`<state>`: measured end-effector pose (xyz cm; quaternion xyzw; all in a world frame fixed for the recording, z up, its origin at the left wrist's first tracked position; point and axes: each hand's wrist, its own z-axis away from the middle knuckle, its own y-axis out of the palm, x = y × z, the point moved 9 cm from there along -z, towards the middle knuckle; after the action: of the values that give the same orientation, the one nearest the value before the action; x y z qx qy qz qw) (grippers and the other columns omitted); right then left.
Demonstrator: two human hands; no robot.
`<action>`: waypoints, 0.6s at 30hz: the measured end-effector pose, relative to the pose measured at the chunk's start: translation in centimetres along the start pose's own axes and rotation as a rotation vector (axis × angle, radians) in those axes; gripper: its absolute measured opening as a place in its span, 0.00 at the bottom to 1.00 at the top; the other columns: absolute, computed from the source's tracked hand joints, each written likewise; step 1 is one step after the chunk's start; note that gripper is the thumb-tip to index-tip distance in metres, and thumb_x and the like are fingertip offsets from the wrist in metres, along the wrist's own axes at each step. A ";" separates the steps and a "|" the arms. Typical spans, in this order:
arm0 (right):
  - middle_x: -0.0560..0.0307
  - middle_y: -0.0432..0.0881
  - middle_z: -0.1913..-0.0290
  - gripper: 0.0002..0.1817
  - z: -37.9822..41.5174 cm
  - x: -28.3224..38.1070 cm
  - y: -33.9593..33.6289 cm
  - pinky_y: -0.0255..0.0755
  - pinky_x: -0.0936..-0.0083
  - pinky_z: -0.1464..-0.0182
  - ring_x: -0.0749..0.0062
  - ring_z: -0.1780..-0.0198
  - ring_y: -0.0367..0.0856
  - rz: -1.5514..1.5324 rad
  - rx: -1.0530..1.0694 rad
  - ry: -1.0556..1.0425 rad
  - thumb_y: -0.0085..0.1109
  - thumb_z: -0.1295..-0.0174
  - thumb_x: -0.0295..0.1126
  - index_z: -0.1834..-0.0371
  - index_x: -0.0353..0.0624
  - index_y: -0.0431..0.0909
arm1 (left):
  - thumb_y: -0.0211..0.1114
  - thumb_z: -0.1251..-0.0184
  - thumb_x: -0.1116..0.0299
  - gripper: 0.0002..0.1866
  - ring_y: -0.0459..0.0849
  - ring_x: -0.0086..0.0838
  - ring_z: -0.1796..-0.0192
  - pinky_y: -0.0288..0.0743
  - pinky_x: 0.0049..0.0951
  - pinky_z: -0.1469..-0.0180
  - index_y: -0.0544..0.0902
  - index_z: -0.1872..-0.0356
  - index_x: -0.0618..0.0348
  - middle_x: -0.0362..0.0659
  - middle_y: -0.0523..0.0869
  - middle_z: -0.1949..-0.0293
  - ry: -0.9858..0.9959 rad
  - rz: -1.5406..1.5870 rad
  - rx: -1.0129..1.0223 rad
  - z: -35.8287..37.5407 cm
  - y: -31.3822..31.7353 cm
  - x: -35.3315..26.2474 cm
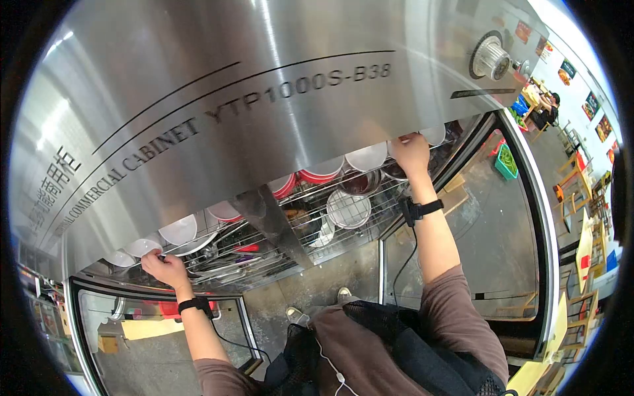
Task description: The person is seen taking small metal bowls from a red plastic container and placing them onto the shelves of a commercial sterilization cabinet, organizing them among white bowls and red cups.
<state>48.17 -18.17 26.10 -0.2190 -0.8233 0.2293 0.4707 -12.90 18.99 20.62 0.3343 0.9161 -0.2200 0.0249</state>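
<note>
A steel commercial cabinet point(277, 132) stands in front of me with both glass doors swung open. Under its upper panel, my left hand point(166, 269) is closed at the left end of a wire rack point(304, 198), near white bowls point(178, 230). At the other end of the rack, my right hand point(412, 155) has its fingers curled over the front wire, beside a white bowl point(366, 158); the fingertips are partly hidden. Red-and-white bowls point(321, 171) sit between the hands. A round white colander-like dish point(349, 208) lies lower down.
The left glass door point(158, 330) and right glass door point(475, 224) stand out on either side of me. A green crate point(506, 162) of vegetables is on the floor beyond, near a seated person point(547, 111). Wooden chairs point(578, 181) and tables line the right.
</note>
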 end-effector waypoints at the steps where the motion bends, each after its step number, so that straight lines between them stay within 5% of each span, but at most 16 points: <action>1: 0.43 0.91 0.67 0.24 -0.3 1.0 0.3 0.82 0.57 0.58 0.45 0.62 0.91 0.026 0.044 -0.063 0.69 0.38 0.53 0.65 0.38 0.91 | 0.57 0.53 0.83 0.13 0.75 0.55 0.48 0.67 0.54 0.43 0.76 0.63 0.63 0.52 0.78 0.60 0.001 -0.010 -0.007 0.0 -0.1 -0.2; 4: 0.42 0.92 0.61 0.19 -1.3 -0.3 2.4 0.83 0.59 0.53 0.48 0.56 0.92 -0.071 0.091 -0.082 0.71 0.38 0.46 0.53 0.43 0.91 | 0.58 0.53 0.83 0.13 0.75 0.55 0.47 0.67 0.54 0.42 0.76 0.63 0.64 0.53 0.78 0.60 -0.032 -0.067 0.035 -0.1 0.0 -0.3; 8: 0.42 0.89 0.67 0.18 -1.2 -0.6 2.1 0.79 0.52 0.59 0.43 0.63 0.88 -0.178 0.042 -0.103 0.66 0.36 0.45 0.65 0.37 0.89 | 0.58 0.53 0.83 0.14 0.74 0.56 0.47 0.67 0.54 0.42 0.76 0.62 0.65 0.54 0.78 0.59 -0.050 -0.090 0.039 -0.3 -0.3 -0.9; 18: 0.44 0.88 0.59 0.08 3.1 6.9 -4.9 0.76 0.54 0.50 0.44 0.55 0.83 -0.257 -0.041 -0.397 0.63 0.31 0.30 0.57 0.39 0.87 | 0.59 0.55 0.82 0.14 0.75 0.56 0.48 0.66 0.55 0.42 0.76 0.63 0.63 0.54 0.77 0.59 -0.074 -0.081 0.042 -0.1 0.0 -0.3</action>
<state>41.59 -18.65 32.21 -0.0725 -0.9252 0.1894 0.3206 -12.65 18.88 20.72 0.2891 0.9225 -0.2520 0.0427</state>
